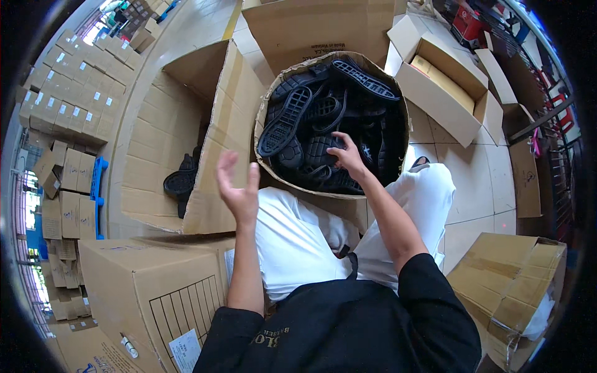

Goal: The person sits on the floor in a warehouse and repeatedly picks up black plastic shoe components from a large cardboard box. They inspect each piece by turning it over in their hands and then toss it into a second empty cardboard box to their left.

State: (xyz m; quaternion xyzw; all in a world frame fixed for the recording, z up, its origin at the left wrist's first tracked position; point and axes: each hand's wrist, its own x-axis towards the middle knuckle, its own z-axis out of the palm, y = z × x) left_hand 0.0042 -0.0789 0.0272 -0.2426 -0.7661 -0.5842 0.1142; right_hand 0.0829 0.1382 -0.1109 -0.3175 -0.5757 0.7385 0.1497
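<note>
Black shoe soles (287, 121) fill an open cardboard box (261, 124) in front of my knees. My right hand (349, 155) reaches over the near side of that box, its fingers on or just above a black sole (322, 151); its thumb and fingers are apart, and I see nothing held in them. My left hand (238, 194) is raised beside the wall of a second open box (233, 124), with the fingers spread and nothing in them. Inside that second box lie a few black soles (182, 177), partly hidden by its wall.
A closed carton (149, 261) stands at my left, and a taped carton (497, 273) at my right. An open box (444, 81) with flaps out sits at the far right. Stacked cartons (74, 87) line the far left. Tiled floor (472, 174) shows right of my knee.
</note>
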